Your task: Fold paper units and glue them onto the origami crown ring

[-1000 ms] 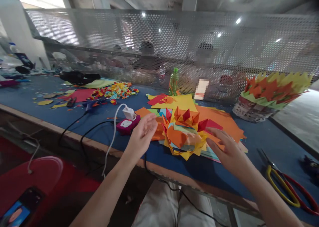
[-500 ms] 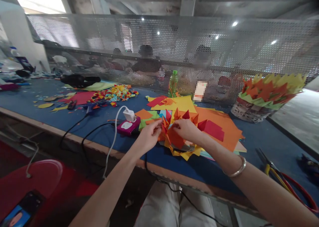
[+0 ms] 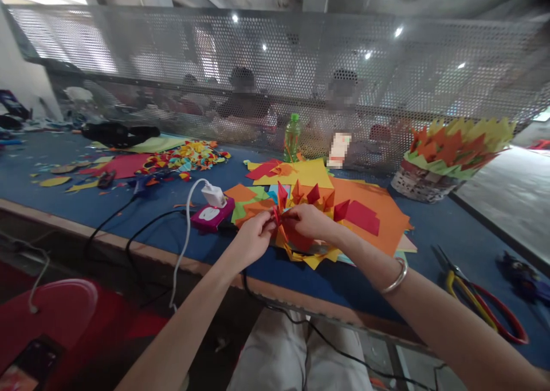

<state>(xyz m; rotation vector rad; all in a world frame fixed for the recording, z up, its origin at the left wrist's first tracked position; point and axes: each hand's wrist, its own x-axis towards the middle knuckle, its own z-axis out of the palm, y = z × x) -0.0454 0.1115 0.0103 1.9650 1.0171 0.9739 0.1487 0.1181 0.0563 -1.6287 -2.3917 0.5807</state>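
Observation:
A ring of folded paper points (image 3: 315, 260), red and orange above with yellow along its front, sits on the blue table. My left hand (image 3: 253, 235) is closed at the ring's left side, its fingertips pinching a red folded paper piece (image 3: 276, 214). From the right, my right hand (image 3: 313, 222) reaches over the ring, and its closed fingertips meet the same piece. The hands nearly touch there. Orange sheets (image 3: 387, 208) and a small red sheet (image 3: 363, 217) lie just beyond my right hand.
A purple power adapter (image 3: 211, 214) with a white charger (image 3: 213, 195) stands left of my hands. Behind are a green bottle (image 3: 293, 139) and a perforated metal screen (image 3: 180, 53). Rightward are a finished-looking paper basket (image 3: 423, 182) and scissors (image 3: 468, 291). Paper scraps (image 3: 189, 156) lie left.
My right hand's fingertips have moved left, closer to my left hand, and now meet at the red piece. The whole view has shifted slightly.

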